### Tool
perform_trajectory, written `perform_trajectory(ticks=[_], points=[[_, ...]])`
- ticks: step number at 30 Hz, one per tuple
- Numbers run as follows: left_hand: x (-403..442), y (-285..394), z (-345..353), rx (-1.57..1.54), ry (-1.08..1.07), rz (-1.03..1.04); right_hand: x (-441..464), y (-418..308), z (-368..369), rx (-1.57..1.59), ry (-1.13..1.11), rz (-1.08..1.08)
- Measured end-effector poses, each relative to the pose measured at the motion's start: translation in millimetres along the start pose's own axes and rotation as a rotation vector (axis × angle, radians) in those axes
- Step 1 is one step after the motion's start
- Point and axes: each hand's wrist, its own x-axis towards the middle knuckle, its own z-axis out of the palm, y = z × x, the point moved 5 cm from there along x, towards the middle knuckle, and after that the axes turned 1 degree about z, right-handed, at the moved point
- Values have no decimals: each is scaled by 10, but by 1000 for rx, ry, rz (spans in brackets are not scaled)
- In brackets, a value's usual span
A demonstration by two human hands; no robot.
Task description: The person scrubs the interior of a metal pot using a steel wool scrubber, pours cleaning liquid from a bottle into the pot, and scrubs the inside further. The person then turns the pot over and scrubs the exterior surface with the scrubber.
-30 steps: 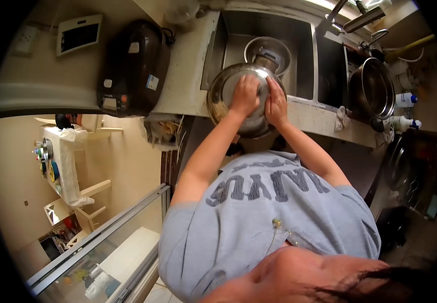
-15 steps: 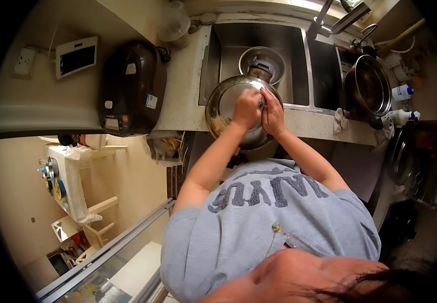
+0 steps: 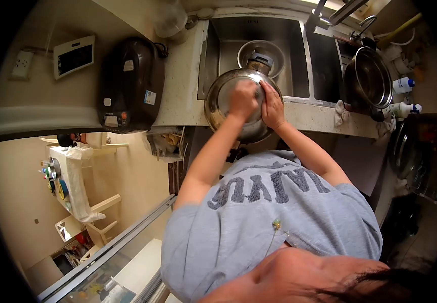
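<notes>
A round steel pan (image 3: 223, 93) lies bottom side up over the front edge of the sink, its short handle (image 3: 260, 63) pointing away from me. My left hand (image 3: 243, 98) is a closed fist on the pan's bottom, smeared by motion. A small grey wad shows dimly at its fingers. My right hand (image 3: 273, 103) lies flat against the right part of the pan, its fingers straight and close together. Beyond the handle, a metal bowl (image 3: 246, 49) sits in the sink (image 3: 294, 60), partly covered by the handle.
A dark rice cooker (image 3: 130, 81) stands left on the counter (image 3: 180, 96). Right of the sink is a large steel pot (image 3: 370, 76), with white bottles (image 3: 404, 85) beyond it. A cloth (image 3: 339, 113) hangs over the counter's front edge. The faucet (image 3: 319, 20) rises behind the sink.
My left hand has shifted slightly left and away from me over the pan's bottom, apart from the right hand. The right hand stays in place. The whole view has tilted slightly.
</notes>
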Motion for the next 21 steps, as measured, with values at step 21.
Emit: perform_trajectory(ticks=[21], points=[[-797,-164,-684,26,98,-300,53,-30,43,-135,-93,18]])
